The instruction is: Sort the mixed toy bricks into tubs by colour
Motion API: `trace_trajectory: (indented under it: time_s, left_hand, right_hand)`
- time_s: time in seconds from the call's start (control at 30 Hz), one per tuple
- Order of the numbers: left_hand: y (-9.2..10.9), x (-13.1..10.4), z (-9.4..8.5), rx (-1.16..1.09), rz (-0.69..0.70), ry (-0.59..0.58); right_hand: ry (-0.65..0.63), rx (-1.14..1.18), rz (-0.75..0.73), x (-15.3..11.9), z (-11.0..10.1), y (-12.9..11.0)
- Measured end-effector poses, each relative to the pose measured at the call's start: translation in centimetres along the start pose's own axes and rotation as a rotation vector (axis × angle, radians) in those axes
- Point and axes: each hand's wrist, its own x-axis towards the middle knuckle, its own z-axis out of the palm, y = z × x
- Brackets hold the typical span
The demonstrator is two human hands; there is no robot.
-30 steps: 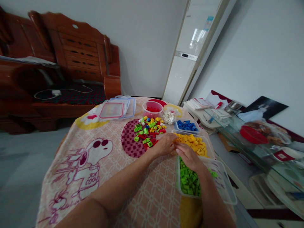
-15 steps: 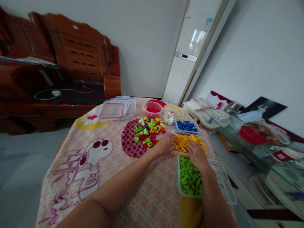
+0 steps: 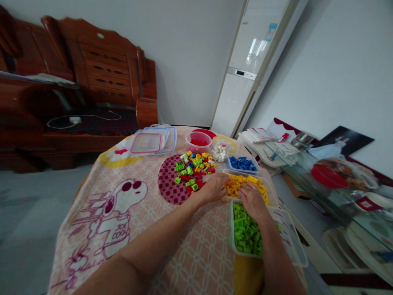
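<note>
The yellow bricks (image 3: 252, 179) lie in the clear box (image 3: 227, 200), my landmark here, at the right side of the table. My left hand (image 3: 216, 187) is at the box's left end, fingers bent in toward the bricks; I can't tell how far they are parted or whether they have hold of one. My right hand (image 3: 253, 200) reaches over the box's near edge, fingers loosely bent with their tips at the yellow bricks; whether they grip any, I can't tell.

Just on my side of the clear box is a tub of green bricks (image 3: 245, 229), partly under my right forearm. Just beyond it are blue bricks (image 3: 242, 164) in another tub, with white bricks (image 3: 219, 152) farther back to its left. The mixed pile (image 3: 196, 168) is left of it, and the round pink tub (image 3: 198, 150) with red pieces is behind that. Well left of it lie flat lids (image 3: 145, 143) on the tablecloth (image 3: 184, 254).
</note>
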Motion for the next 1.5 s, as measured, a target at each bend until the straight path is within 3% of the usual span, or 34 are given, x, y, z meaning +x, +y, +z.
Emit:
trace_trajectory:
  time_s: [0.33, 0.47, 0.63, 0.77, 0.97, 1.2, 1.5]
  left_hand:
    - [-1.5, 0.0, -0.4, -0.044, -0.068, 0.029]
    - [-3.0, -0.1, -1.7, -0.008, -0.113, 0.077]
    - [-5.5, -0.8, -3.7, 0.157, -0.289, 0.131]
    - [-6.9, -1.3, -4.5, 0.265, -0.363, 0.066]
    - [-6.9, -1.4, -5.3, 0.367, -0.391, -0.006]
    - [-7.4, -1.7, -6.5, 0.364, -0.567, -0.064]
    - [-7.9, -1.9, -6.3, 0.438, -0.559, -0.052]
  right_hand:
    - [-0.087, 0.008, 0.01, 0.1, -0.4, -0.3]
    - [-0.106, 0.012, 0.021, 0.1, -0.5, -0.3]
    - [-0.115, 0.018, 0.032, 0.1, -0.6, -0.5]
    - [-0.122, 0.011, 0.038, 0.2, -0.7, -0.6]
    - [-0.118, -0.012, 0.037, 0.2, -0.6, -0.6]
    - [-0.13, -0.008, 0.038, 0.2, -0.4, -0.5]
    - [-0.118, -0.013, 0.038, 0.1, -0.5, -0.5]
